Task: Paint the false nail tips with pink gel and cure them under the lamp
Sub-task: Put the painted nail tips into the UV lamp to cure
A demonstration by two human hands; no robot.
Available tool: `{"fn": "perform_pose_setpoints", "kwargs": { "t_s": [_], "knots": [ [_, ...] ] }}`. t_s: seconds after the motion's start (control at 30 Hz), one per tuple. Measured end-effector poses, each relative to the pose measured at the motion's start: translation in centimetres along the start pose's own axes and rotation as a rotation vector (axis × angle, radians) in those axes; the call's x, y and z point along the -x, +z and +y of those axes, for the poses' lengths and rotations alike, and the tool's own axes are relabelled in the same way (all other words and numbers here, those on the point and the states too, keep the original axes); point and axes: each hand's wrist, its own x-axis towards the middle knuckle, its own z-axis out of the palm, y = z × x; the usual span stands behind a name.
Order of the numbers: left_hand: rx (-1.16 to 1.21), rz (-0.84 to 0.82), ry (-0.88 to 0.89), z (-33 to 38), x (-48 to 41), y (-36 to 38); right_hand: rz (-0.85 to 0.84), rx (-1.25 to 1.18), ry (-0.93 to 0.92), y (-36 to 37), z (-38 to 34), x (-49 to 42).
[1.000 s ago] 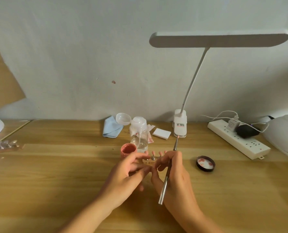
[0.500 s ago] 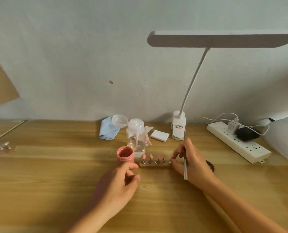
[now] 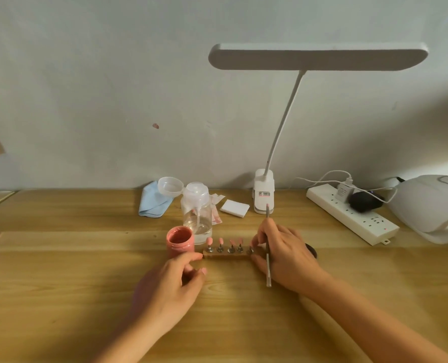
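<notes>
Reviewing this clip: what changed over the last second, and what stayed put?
The hands, bunched over the nail holder a second ago, have parted. The right hand slid to the holder's right end, still gripping the brush; the left hand drew back, forefinger now by the left end. The pink nail tips are uncovered. The gel jar, bottle and desk lamp stayed put.

Two bare hands and forearms of one person, seen from the wearer's own head.
The left hand (image 3: 170,281) and right hand (image 3: 285,255) are uncovered, with slim fingers and short, rounded nails. The left forearm (image 3: 128,341) and right forearm (image 3: 369,323) are bare all the way to the picture's bottom edge.
</notes>
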Motion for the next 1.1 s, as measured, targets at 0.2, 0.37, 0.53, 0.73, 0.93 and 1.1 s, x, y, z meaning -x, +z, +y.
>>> {"fn": "perform_pose_setpoints", "kwargs": {
  "t_s": [0.2, 0.37, 0.53, 0.73, 0.93, 1.1],
  "knots": [
    [0.043, 0.005, 0.024, 0.5, 1.4, -0.3, 0.195, -0.058, -0.026, -2.1, -0.8, 3.4],
    [0.074, -0.037, 0.069, 1.9, 2.7, -0.6, 0.333, -0.030, 0.139, -5.4, 1.6, 11.1],
    [0.029, -0.122, 0.150, 3.7, 2.9, 0.5, 0.383, 0.040, 0.489, -9.4, 5.8, 18.5],
    [0.177, -0.241, 0.256, 8.4, 2.2, 4.6, 0.378, 0.028, 0.818, -12.0, 10.5, 20.2],
    [0.503, -0.436, 0.325, 17.0, 2.8, 9.8, 0.273, -0.002, 0.800, -13.3, 11.0, 19.2],
    [0.571, -0.500, 0.372, 22.1, 2.5, 12.6, 0.254, 0.143, 0.467, -13.4, 9.4, 16.6]
  ]
}}
